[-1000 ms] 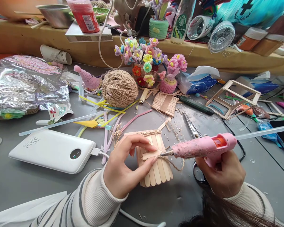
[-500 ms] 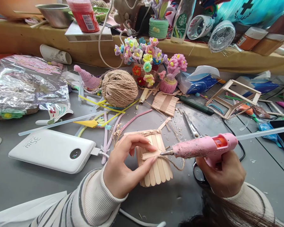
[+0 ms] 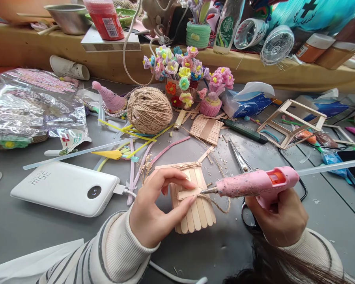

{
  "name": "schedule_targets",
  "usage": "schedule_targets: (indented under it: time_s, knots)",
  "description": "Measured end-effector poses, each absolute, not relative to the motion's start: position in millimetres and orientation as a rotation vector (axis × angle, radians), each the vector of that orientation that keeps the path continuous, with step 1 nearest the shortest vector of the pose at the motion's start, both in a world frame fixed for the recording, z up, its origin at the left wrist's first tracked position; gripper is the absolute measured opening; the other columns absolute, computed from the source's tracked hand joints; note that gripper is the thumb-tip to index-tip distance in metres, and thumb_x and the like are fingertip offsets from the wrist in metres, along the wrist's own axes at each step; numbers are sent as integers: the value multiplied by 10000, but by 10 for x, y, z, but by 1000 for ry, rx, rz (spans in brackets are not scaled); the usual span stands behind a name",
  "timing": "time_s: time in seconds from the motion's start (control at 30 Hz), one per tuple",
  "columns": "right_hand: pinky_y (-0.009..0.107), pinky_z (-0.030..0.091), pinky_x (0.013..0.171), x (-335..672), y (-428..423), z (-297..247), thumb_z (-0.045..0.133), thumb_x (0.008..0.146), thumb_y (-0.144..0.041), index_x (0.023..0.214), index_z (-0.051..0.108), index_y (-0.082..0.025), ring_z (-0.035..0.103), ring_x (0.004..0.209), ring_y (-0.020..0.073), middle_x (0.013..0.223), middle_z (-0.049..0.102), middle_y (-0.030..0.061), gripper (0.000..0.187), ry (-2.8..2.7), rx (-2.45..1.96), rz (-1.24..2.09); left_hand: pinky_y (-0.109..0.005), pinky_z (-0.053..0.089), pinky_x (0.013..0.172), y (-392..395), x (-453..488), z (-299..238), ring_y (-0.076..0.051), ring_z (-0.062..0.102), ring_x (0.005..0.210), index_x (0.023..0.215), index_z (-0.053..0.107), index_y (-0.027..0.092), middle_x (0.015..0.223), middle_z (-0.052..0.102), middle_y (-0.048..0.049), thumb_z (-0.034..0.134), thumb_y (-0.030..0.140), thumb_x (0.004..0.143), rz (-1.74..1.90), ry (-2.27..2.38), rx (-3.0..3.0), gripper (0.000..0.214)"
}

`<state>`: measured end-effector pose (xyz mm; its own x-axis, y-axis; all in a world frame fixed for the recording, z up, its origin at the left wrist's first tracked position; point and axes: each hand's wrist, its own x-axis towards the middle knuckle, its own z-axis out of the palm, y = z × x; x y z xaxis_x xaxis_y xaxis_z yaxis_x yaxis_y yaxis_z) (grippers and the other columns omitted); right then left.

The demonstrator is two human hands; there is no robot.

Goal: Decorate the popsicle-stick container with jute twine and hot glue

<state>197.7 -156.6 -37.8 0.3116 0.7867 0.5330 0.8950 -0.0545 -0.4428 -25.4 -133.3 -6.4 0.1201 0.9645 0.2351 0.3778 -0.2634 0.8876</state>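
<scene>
My left hand (image 3: 154,209) is closed, thumb and forefinger gripping a short wooden strip (image 3: 188,193) from either side. That strip lies across a small craft-stick piece (image 3: 198,215) made of round-ended sticks side by side. Jute twine (image 3: 220,207) runs across the piece by the strip, its loose end curling out to the right. In my right hand (image 3: 281,221) is a pink hot glue gun (image 3: 248,183), fingers wrapped round its handle. Its metal nozzle meets or nearly meets the strip's right end. A clear glue stick (image 3: 331,167) pokes out of the back.
Scissors (image 3: 239,156) lie partly behind the glue gun. A white power bank (image 3: 65,189) with a cable sits at left. Farther back are a twine ball (image 3: 149,110), a craft-stick mat (image 3: 205,129), a green-handled cutter (image 3: 245,131), a stick frame (image 3: 292,122) and pipe-cleaner flowers (image 3: 180,71).
The glue gun and my right hand have shifted very slightly to the right. My left hand and the craft-stick piece hold still.
</scene>
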Motion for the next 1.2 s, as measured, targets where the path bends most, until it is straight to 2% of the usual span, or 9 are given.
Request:
schedule_targets:
  time_s: [0.23, 0.73, 1.2]
  knots:
    - [275, 305, 432, 1990, -1552, -382, 599, 666, -396, 681, 506, -206, 326, 422, 94, 500, 338, -59, 212, -1474, -1851, -207, -297, 386, 591, -1329, -255, -50, -173, 626, 747, 928, 510, 225, 785, 694, -7, 639, 137, 713, 1119, 1317, 1732, 266]
    - [261, 334, 446, 1980, -1561, -363, 590, 676, -387, 720, 576, -181, 345, 438, 93, 530, 342, -53, 211, -1463, -1880, -209, -290, 376, 594, -1332, -257, -73, -158, 618, 771, 946, 505, 238, 803, 687, 12, 640, 130, 715, 1126, 1305, 1738, 289]
    - [253, 351, 458, 2005, -1580, -387, 583, 683, -476, 875, 646, -151, 329, 448, 92, 541, 319, -54, 383, -1442, -1896, -205, -258, 386, 587, -1317, -277, -64, -133, 614, 780, 969, 479, 242, 823, 681, 31, 638, 128, 723, 1083, 1289, 1801, 314]
